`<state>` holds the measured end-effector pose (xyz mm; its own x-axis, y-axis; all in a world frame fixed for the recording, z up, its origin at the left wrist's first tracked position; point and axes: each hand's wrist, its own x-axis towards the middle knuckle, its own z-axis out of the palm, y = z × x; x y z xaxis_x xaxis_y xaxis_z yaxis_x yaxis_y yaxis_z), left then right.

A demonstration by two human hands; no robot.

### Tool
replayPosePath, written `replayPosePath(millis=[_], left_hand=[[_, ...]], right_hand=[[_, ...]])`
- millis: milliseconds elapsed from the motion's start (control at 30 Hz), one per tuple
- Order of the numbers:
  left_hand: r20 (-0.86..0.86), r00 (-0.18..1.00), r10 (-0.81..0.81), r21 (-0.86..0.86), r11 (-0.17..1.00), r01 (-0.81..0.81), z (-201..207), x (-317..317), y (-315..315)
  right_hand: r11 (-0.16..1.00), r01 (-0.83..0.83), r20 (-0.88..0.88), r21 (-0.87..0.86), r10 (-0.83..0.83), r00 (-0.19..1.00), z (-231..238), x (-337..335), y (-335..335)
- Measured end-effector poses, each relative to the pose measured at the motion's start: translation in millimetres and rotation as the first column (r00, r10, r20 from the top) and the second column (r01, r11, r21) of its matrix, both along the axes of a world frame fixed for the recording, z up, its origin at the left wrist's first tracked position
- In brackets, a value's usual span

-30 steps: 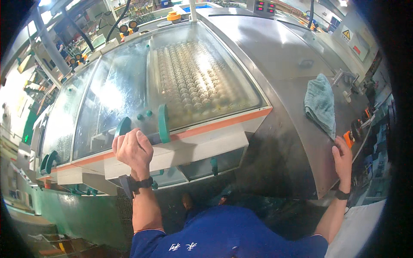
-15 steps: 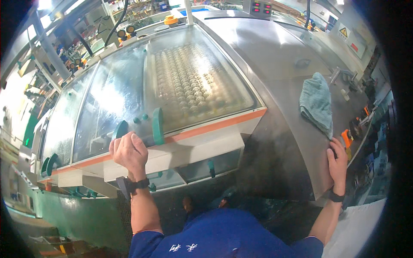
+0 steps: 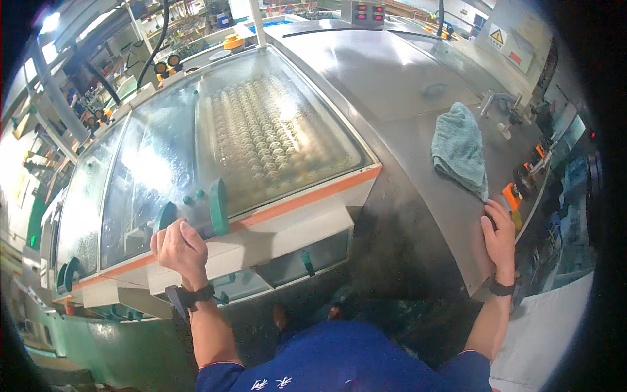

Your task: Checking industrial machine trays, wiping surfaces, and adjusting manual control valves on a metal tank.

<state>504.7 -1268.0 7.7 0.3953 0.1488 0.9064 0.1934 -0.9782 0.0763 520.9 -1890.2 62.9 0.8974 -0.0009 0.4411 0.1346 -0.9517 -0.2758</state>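
Note:
My left hand (image 3: 180, 251) is closed at the lower end of a green handle (image 3: 164, 215) on the front edge of a glass lid (image 3: 150, 157); the fingertips are partly hidden. A second green handle (image 3: 219, 208) stands just to its right, on the neighbouring wet glass panel. Under that panel, rows of pale ring-shaped rollers (image 3: 264, 130) show through. On the right, my right hand (image 3: 499, 238) lies with fingers stretched along the edge of a grey metal cover (image 3: 398, 140). Its fingertips are close to the lower corner of a crumpled blue-green cloth (image 3: 459, 147) resting on the cover.
Beside the right hand are an orange part (image 3: 512, 197) and a dark round wheel (image 3: 523, 178). A control box with red displays (image 3: 368, 13) stands behind the cover. Lower windows (image 3: 307, 258) with green knobs sit below the machine's front ledge.
The whole view has shifted slightly, so the machine appears further left. Both hands keep their places, the left at the handle and the right on the cover's edge.

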Motion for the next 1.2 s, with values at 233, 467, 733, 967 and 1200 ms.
replayPosePath(millis=[233, 467, 733, 967, 1200], left_hand=[[-0.006, 1.0, -0.004, 0.001, 1.0, 0.004, 0, -3, 1], [0.007, 1.0, -0.028, 0.003, 1.0, 0.028, -1, -1, 3], [0.004, 1.0, -0.015, 0.011, 1.0, 0.015, 4, -3, -1], [0.012, 1.0, -0.014, 0.033, 0.999, 0.014, 0, -1, 0], [0.012, 1.0, -0.021, 0.038, 0.999, 0.02, -1, 0, 0]], right_hand=[[1.0, -0.023, 0.01, 0.005, 0.023, 1.0, 3, 1, 6], [1.0, 0.009, -0.002, 0.011, -0.009, 1.0, 3, 0, 6], [1.0, -0.012, -0.002, 0.029, 0.013, 1.0, -1, 1, 0], [1.0, -0.008, 0.018, 0.029, 0.008, 1.0, -1, 0, 0], [0.963, 0.013, 0.251, 0.269, -0.083, 0.965, -4, -5, -21]])
